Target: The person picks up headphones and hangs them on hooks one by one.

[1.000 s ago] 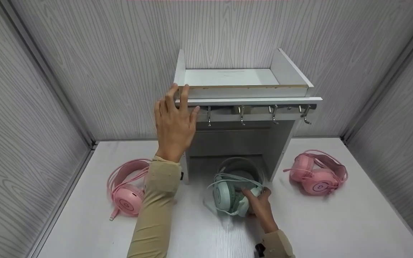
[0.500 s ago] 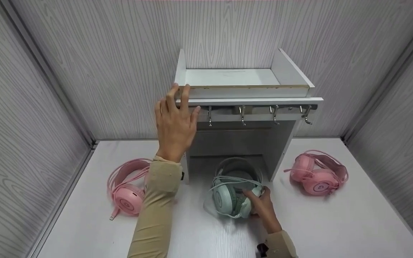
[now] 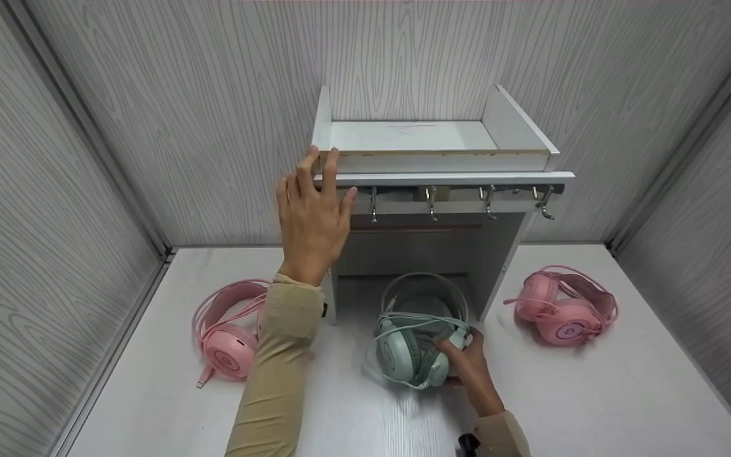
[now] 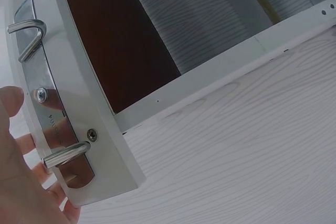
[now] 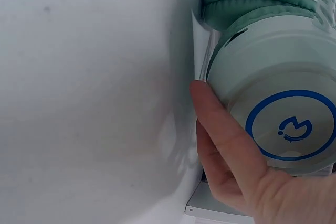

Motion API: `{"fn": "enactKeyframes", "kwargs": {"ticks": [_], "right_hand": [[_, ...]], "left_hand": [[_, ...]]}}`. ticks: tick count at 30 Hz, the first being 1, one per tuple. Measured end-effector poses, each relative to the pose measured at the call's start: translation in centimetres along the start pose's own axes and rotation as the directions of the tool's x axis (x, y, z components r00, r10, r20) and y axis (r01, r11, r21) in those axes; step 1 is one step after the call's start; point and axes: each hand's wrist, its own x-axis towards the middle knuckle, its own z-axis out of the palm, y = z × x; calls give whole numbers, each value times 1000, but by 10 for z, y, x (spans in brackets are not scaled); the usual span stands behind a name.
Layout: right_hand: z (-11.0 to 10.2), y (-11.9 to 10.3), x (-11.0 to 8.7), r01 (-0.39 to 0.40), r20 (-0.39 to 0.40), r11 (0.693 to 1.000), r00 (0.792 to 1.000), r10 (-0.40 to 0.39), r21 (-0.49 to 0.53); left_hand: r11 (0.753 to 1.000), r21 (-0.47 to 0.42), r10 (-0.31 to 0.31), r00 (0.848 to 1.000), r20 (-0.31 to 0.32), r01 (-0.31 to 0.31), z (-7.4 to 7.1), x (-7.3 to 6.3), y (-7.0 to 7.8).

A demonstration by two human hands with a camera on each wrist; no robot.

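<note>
Left hand: fingers extended and a little spread, tips at the front edge of the white rack, thumb along its hook strip; no loose item held.
Right hand: holding the pale green headset by one ear cup, thumb on the inner side, fingers round the outside.
Headset, position: in front of the rack's lower opening, between its side panels as seen from above, headband toward the opening; whether it touches the bench cannot be told.
Headset, cable: thin, pale green, looped across the front of the headband.
Headset, handling: probably light; shells look hard and smooth, perhaps slippery; ear cushions look soft; headband likely springy, and the cable apt to trail or snag.
Headset, best hold: the rigid shell of an ear cup, as now, or the crown of the headband; the cable and cushions look poor places to bear weight.
Rack, fittings: a row of metal hooks along the front strip, below an upper tray.
Left pink headset: on the bench, partly hidden by the left sleeve.
Right pink headset: on the bench, beside the rack, cable wound about it.
</note>
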Motion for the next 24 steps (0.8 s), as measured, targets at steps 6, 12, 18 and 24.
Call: {"fn": "enactKeyframes", "kwargs": {"ticks": [6,12,18,24], "right_hand": [[0,-1,-2,21,0,999,1000,-21,26],[-5,-4,-3,38,-9,999,999,-38,15],[-11,-6,-5,64,-21,998,998,-64,5],[-14,-7,-7,81,-28,997,996,-81,19]], "left_hand": [[1000,-4,-8,1000,9,8,1,0,0],[1000,-4,-18,1000,21,18,0,0,0],[999,-20,-29,999,39,30,-1,1,2],[1000,2,-12,1000,16,12,0,0,1]]}}
